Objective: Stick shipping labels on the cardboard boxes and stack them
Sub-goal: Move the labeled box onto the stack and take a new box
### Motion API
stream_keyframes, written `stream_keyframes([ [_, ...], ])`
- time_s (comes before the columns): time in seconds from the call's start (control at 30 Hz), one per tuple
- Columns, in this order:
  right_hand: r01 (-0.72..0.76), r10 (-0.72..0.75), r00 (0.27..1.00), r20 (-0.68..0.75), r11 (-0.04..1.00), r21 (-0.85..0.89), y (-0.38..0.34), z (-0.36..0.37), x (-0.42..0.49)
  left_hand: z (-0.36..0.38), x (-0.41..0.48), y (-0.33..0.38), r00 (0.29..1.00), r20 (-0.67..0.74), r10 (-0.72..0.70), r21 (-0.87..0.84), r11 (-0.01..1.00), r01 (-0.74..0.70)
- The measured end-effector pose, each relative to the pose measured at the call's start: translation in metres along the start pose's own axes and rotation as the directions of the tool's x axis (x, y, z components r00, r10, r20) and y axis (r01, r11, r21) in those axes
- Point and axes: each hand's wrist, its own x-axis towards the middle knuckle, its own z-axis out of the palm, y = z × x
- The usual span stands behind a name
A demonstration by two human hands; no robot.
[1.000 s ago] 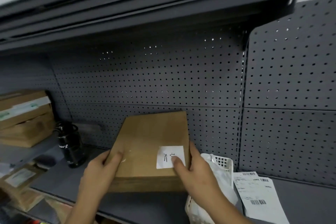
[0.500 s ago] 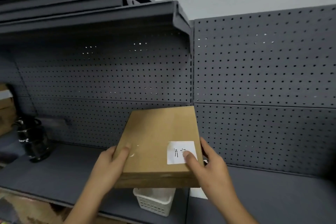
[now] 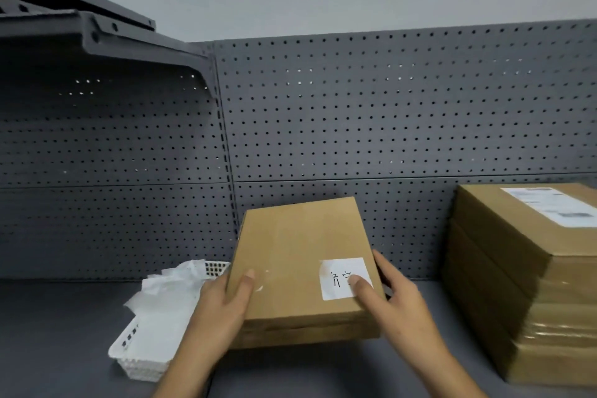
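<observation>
I carry a flat brown cardboard box above the grey shelf, held from both sides. My left hand grips its left edge with the thumb on top. My right hand grips the right edge, thumb resting on a small white label with handwritten characters on the box's top. At the right stands a stack of several brown boxes; its top box bears a printed shipping label.
A white plastic basket stuffed with crumpled white paper sits on the grey shelf left of the held box. A grey pegboard wall backs the shelf. An upper shelf bracket juts out at the top left.
The view and the held box have swung to the right along the shelf. The stack of boxes has come into view at the right; the black bottle at the left is gone from view.
</observation>
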Motion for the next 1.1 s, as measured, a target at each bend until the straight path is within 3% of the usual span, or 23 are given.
stream_keyframes([
  [0.3, -0.117, 0.122, 0.991, -0.057, 0.990, 0.079, 0.074, -0.067, 0.000, 0.090, 0.005, -0.023, 0.990, 0.101, -0.097, 0.162, 0.984, 0.080],
  [0.47, -0.178, 0.179, 0.984, -0.018, 0.981, 0.071, 0.109, -0.073, 0.000, 0.120, 0.002, -0.042, 0.986, 0.098, -0.137, 0.194, 0.974, 0.116],
  [0.7, -0.191, 0.190, 0.982, 0.009, 0.981, 0.040, 0.129, -0.071, 0.007, 0.134, 0.009, -0.066, 0.968, 0.116, -0.223, 0.181, 0.963, 0.200],
  [1.1, -0.240, 0.243, 0.969, -0.039, 0.968, 0.068, 0.145, -0.066, 0.008, 0.134, 0.009, -0.059, 0.954, 0.154, -0.257, 0.283, 0.937, 0.207],
])
